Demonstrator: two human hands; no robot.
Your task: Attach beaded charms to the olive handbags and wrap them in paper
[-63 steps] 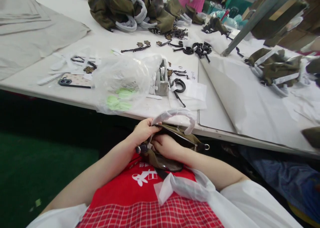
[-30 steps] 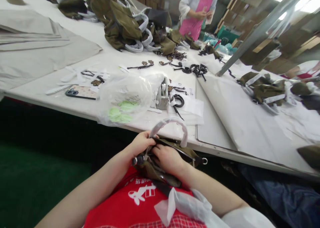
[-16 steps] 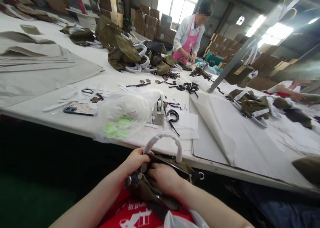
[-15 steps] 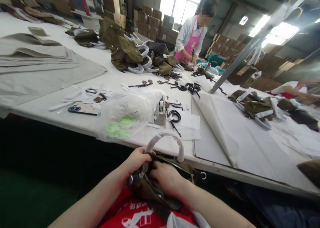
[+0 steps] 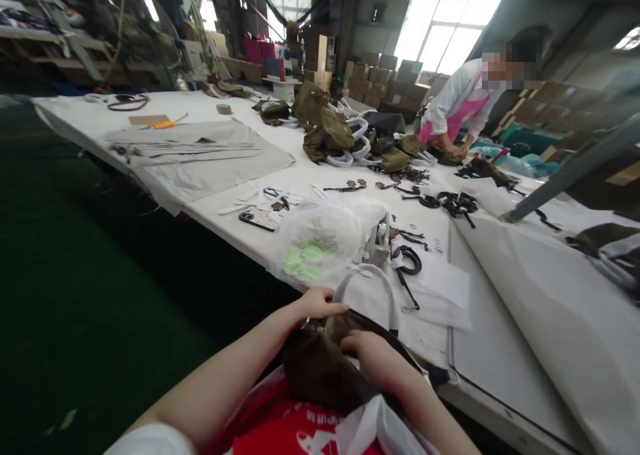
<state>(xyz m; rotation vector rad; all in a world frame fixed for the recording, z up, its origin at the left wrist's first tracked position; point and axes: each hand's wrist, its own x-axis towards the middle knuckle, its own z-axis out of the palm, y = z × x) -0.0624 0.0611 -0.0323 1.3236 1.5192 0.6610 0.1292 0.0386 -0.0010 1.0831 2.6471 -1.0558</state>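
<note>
An olive-brown handbag (image 5: pixel 320 368) rests in my lap against the table edge, its mouth open towards me. Its white-wrapped handle (image 5: pixel 370 272) stands up at the far side. My left hand (image 5: pixel 320 303) grips the bag's rim at the left, close to the foot of the handle. Inside the opening is my right hand (image 5: pixel 373 358), its fingers curled; whatever they hold is hidden by the bag and the hand. White wrapping (image 5: pixel 375 425) hangs over the near side of the bag, above a red apron (image 5: pixel 295 418).
Before me on the white table (image 5: pixel 240 175) lie a plastic bag with green pieces (image 5: pixel 310 245), a phone (image 5: pixel 257 218), a black strap coil (image 5: pixel 407 260) and paper sheets (image 5: pixel 445 295). Olive bags (image 5: pixel 330 128) are heaped farther back. A co-worker (image 5: pixel 465 108) leans over the table; a metal pole (image 5: pixel 565 168) slants at right.
My view has swung left, bringing more of the table's left end into sight. The handbag has tipped so its inside shows more. My right hand remains in its opening.
</note>
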